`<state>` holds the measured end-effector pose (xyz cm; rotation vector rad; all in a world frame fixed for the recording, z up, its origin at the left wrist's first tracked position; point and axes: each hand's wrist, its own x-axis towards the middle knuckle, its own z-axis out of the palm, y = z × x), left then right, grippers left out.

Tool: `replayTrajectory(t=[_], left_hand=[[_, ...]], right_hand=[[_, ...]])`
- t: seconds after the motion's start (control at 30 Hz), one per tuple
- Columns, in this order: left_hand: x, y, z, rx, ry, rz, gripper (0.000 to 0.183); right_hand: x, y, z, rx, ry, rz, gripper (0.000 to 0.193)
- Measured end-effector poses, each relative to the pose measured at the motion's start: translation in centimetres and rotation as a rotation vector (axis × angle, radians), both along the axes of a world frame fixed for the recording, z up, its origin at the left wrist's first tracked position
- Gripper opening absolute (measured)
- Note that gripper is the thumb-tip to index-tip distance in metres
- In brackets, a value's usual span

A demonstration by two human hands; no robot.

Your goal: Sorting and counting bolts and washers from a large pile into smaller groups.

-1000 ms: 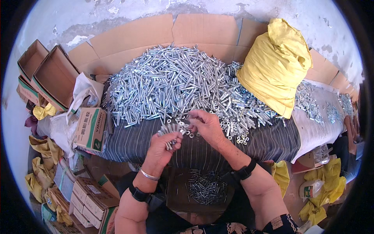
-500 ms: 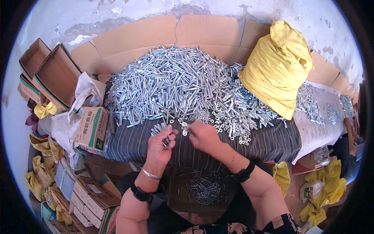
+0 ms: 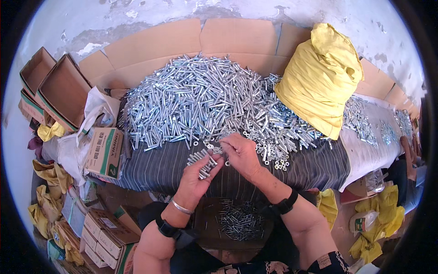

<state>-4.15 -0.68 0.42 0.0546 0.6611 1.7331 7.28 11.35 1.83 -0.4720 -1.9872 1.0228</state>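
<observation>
My left hand (image 3: pixel 194 181) is closed around a bunch of silver metal bolts (image 3: pixel 205 163), their ends pointing up and to the right. Just beside it, my right hand (image 3: pixel 243 154) has thumb and fingers pinched together over the loose washers (image 3: pixel 210 147); whatever it may hold is too small or hidden to make out. Behind both hands rises a wide heap of silver bolts (image 3: pixel 196 100). Small nuts (image 3: pixel 279 164) lie scattered along the heap's front edge, to the right of my right hand.
Dark striped cloth (image 3: pixel 150 169) covers the bench. A full yellow sack (image 3: pixel 321 82) stands on the right of the heap, cardboard boxes (image 3: pixel 104 153) on the left. Below, between my legs, an open box (image 3: pixel 205 228) holds dark screws. At far right another person's arm (image 3: pixel 407 155) shows.
My left hand, with its bolts, has moved right and turned toward my right hand. My right hand has shifted only slightly, still pinched. The whole view has drifted a little.
</observation>
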Motion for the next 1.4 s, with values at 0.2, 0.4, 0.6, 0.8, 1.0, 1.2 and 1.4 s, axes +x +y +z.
replayTrajectory(t=[0.2, 0.4, 0.6, 0.8, 1.0, 1.2, 1.4], left_hand=[[-2.3, -0.3, -0.3, -0.160, 0.089, 0.106, 0.016], [-3.4, -1.2, -0.2, -0.169, 0.011, 0.174, 0.015], [-3.2, -1.3, 0.2, -0.159, 0.015, 0.159, 0.014], [-3.3, -1.4, 1.1, -0.138, 0.010, 0.175, 0.014], [-3.5, -1.2, 1.9, -0.008, -0.017, 0.232, 0.017], [-3.3, -1.1, 2.0, -0.025, 0.062, 0.229, 0.018], [-2.2, -0.5, 1.9, -0.135, 0.133, 0.041, 0.021]], right_hand=[[-2.4, 1.0, -5.5, 0.282, -0.071, 0.112, 0.021], [-4.2, -0.1, -6.4, 0.455, -0.323, 0.090, 0.043], [-4.6, 0.9, -6.5, 0.457, -0.258, 0.126, 0.036], [-3.0, 0.2, -4.8, 0.440, -0.340, 0.260, 0.020], [0.5, 0.5, -2.3, 0.211, -0.149, 0.286, 0.025], [0.2, 1.6, -3.5, 0.205, -0.136, 0.088, 0.026], [-1.9, 0.8, -5.2, 0.524, -0.228, 0.201, 0.030]])
